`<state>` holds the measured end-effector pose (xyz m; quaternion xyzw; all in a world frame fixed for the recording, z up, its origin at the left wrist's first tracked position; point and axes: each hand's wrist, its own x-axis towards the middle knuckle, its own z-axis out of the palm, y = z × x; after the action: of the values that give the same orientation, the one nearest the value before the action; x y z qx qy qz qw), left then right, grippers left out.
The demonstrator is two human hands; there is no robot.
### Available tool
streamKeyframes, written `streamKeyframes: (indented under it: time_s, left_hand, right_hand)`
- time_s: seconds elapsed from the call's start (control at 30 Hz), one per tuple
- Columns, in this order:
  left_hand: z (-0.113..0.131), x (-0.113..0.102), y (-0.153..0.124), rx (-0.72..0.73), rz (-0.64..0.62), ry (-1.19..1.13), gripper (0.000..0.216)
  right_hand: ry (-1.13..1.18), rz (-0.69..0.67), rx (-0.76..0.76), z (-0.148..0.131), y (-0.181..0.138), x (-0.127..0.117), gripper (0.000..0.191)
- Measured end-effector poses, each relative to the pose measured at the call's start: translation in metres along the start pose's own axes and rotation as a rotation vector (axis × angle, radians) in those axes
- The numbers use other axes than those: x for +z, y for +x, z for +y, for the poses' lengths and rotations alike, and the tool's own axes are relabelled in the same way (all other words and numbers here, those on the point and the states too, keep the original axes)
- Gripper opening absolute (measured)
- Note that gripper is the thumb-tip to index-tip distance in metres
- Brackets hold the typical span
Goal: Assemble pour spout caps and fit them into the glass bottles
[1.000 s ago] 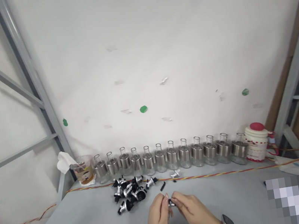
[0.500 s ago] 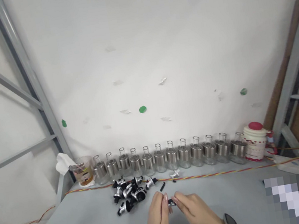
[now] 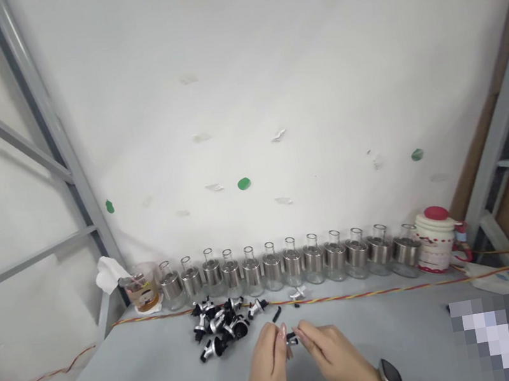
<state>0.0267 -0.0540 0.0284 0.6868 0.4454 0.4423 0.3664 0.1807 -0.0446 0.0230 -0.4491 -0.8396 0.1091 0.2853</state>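
Above the near middle of the grey table, my left hand (image 3: 269, 357) pinches a small silver-and-black pour spout (image 3: 292, 340) between thumb and fingers; much of it is hidden. From the other side, my right hand (image 3: 331, 351) closes its thumb and finger on the black end of the same piece. Just beyond my hands lie a thin black strip (image 3: 276, 314), a silver spout part (image 3: 298, 294) and a tiny black piece (image 3: 296, 305). To the left is a pile of silver-and-black pour spouts (image 3: 218, 325).
Glass bottles with metal sleeves (image 3: 292, 262) line the wall. A plastic cup (image 3: 143, 292) stands at their left end, a white canister with a red lid (image 3: 435, 240) at the right. A red-yellow twisted cord (image 3: 362, 294) crosses the table. A blurred patch covers the right corner.
My right fingertips have shifted slightly on the spout, and more of its black and silver end shows between my hands. The view has tilted a little.
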Motion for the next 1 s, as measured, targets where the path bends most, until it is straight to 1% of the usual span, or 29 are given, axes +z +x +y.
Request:
streamKeyframes:
  time_s: [0.1,0.27,0.33,0.53,0.63,0.7,0.8,0.9,1.0]
  left_hand:
    - [0.001,-0.001,0.0,-0.005,-0.009,-0.008,0.035]
    - [-0.004,0.001,-0.001,-0.152,-0.061,-0.142,0.036]
    - [-0.006,0.002,-0.001,-0.165,-0.065,-0.162,0.036]
    - [-0.004,0.001,0.0,-0.09,-0.041,-0.121,0.033]
    - [-0.002,-0.001,0.001,-0.049,-0.026,-0.089,0.032]
    - [0.0,-0.002,0.0,-0.015,-0.017,-0.071,0.031]
    - [0.003,-0.003,-0.001,0.033,0.002,-0.041,0.031]
    - [0.005,-0.002,-0.002,0.08,0.013,-0.01,0.03]
    - [0.007,-0.002,-0.002,0.082,0.014,0.005,0.029]
  right_hand:
    - [0.059,-0.004,0.022,-0.001,0.001,0.0,0.028]
    - [0.125,-0.015,0.031,-0.003,0.001,0.001,0.028]
    - [0.119,-0.014,0.028,-0.003,0.001,0.002,0.027]
    - [0.005,0.033,-0.047,-0.001,0.001,0.002,0.028]
    - [-0.034,0.061,-0.097,0.0,0.002,0.0,0.02]
    - [-0.061,0.101,-0.128,0.002,0.003,0.002,0.019]
    - [-0.103,0.175,-0.164,0.004,0.002,0.006,0.022]
    - [-0.126,0.223,-0.171,0.003,0.0,0.009,0.023]
    - [-0.127,0.234,-0.16,0.0,-0.001,0.008,0.022]
